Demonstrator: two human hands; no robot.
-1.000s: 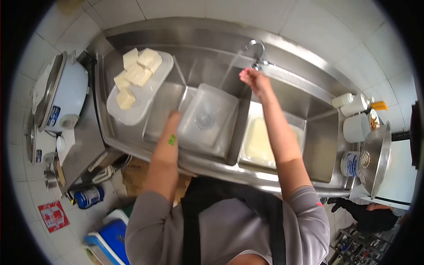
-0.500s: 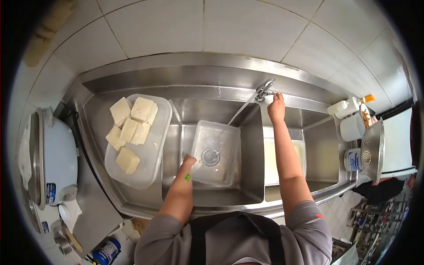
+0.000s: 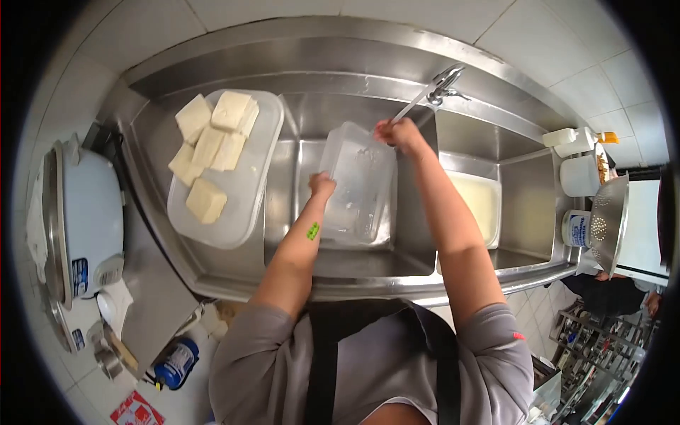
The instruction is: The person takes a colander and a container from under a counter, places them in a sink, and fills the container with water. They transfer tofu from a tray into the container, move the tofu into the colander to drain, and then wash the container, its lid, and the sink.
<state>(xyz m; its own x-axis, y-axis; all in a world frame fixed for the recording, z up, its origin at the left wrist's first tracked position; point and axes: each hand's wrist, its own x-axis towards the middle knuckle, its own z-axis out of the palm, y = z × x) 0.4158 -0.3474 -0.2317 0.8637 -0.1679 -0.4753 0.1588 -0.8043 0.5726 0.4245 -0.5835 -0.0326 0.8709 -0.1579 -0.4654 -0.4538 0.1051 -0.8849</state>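
Observation:
A clear plastic container (image 3: 358, 185) is tilted in the middle sink basin, with wet walls. My left hand (image 3: 322, 185) is closed on its left rim. My right hand (image 3: 401, 134) is closed at its upper right corner, beside the stream of water from the faucet (image 3: 445, 85); what the fingers grip there is partly hidden. Left of the basin, several pale white blocks (image 3: 207, 201) rest on a translucent lid or tray (image 3: 244, 205).
In the right basin sits a container of pale liquid (image 3: 476, 205). Squeeze bottles (image 3: 570, 140), a white tub (image 3: 579, 176) and a metal colander (image 3: 609, 225) stand at the right end. A large grey appliance (image 3: 92, 212) is on the left. Part of another person (image 3: 602, 294) shows at the far right.
My right hand has left the faucet handle and come down to the container. The container has been lifted and tilted, with my left hand on its rim. The view has shifted.

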